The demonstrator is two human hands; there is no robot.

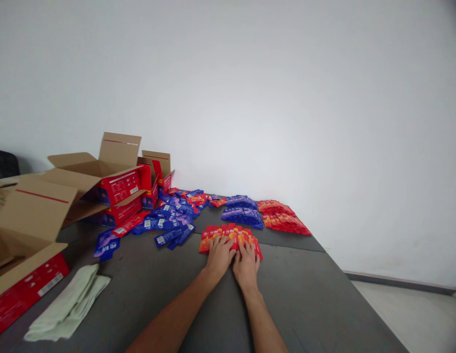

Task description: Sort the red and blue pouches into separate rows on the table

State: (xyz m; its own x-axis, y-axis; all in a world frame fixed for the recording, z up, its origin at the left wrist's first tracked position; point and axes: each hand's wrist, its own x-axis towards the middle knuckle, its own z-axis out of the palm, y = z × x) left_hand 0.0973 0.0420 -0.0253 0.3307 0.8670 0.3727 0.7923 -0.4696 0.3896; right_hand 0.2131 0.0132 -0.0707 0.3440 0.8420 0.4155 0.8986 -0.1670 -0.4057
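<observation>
A fanned row of red and orange packets (232,228) lies on the dark table, overlapping one another. My left hand (219,257) rests on the left and middle of this row, its fingers stretched over the packets. Close beside it, my right hand (247,264) lies on the right part, fingers spread on top. The packets' near edges are partly hidden under both hands. Just behind stand neat overlapping rows of blue packets (242,215), with similar rows of red packets (286,221) to their right.
Loose blue packets (172,220) mixed with red ones lie heaped to the left. Several open red cartons stand beyond, one carton (121,189) with raised brown flaps. Another open carton (29,279) is at the near left, beside a folded pale cloth (68,304). A white wall borders the table's back.
</observation>
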